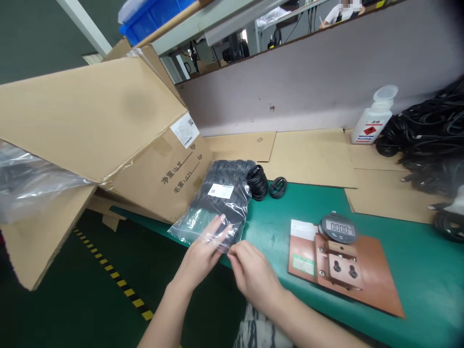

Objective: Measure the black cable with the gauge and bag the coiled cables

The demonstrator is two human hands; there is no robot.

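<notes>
A clear plastic bag [203, 217] packed with black coiled cables lies at the front edge of the green bench, a white label on it. My left hand [205, 253] rests on the bag's near part, its fingers stretched out and apart. With thumb and fingers pinched together, my right hand [253, 268] holds the bag's near right corner. Just beyond the bag stand a stack of black cable coils [257, 182] and, to its right, a single black coil [278, 187].
A large open cardboard box [155, 169] leans at the left. On the right is a digital gauge [339, 228] on a brown plate [377, 275]. A white bottle [373, 118] and a heap of black cables [431, 123] are at the back right. A person [342, 14] sits beyond the partition.
</notes>
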